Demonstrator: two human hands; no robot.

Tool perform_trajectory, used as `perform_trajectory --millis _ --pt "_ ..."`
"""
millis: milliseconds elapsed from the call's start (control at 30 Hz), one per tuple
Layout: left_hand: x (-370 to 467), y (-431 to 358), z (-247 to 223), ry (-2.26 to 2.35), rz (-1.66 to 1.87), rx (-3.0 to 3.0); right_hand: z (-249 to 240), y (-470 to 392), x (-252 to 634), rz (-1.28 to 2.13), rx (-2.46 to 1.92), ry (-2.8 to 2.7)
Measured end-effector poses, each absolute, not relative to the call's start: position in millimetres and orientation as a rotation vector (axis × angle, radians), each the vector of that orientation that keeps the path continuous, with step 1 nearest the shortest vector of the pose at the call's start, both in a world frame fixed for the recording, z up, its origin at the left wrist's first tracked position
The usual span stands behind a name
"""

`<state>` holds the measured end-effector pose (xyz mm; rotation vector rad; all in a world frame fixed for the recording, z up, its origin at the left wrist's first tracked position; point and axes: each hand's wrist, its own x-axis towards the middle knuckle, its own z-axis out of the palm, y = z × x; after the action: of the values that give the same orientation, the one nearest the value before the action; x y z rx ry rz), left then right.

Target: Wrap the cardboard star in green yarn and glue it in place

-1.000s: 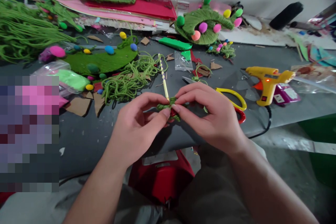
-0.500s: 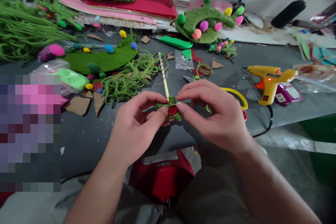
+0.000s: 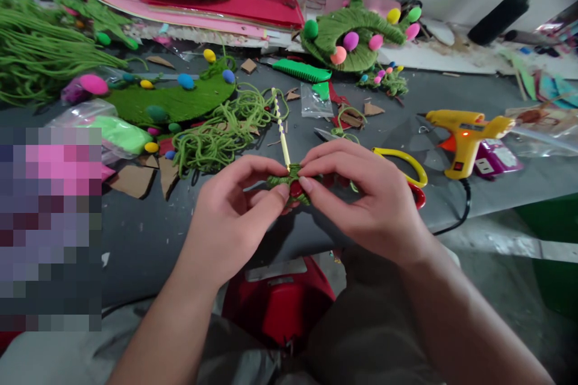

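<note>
- Your left hand [image 3: 232, 213] is pinching the green yarn piece [image 3: 277, 180].
- Your right hand [image 3: 372, 198] is pinching too, thumb edging back toward the red disc [image 3: 295, 189], apparently steadying it.

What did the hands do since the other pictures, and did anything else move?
The right hand slid a little right, then back left toward the red piece, so more of the yellow scissors handle shows again. I can't see anything picked up or let go. The left hand kept its pinch on the green piece; the glue gun stayed put.
</note>
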<state>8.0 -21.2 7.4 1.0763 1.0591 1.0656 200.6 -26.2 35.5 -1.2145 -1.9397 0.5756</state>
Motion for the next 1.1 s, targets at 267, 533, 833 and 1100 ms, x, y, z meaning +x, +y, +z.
perform_trajectory --millis 267,533,833,1100 --pt "9 -22 9 1.103 1.062 1.079 35 -27 202 0.576 -1.222 -1.934" --pt "7 -22 8 1.14 1.077 1.062 34 -26 207 0.551 -1.265 -1.869" --pt "6 -22 5 1.079 1.058 1.073 29 -25 198 0.629 -1.345 -1.829" --pt "7 -23 7 1.066 1.061 1.069 33 -27 195 0.746 -1.316 -1.789"
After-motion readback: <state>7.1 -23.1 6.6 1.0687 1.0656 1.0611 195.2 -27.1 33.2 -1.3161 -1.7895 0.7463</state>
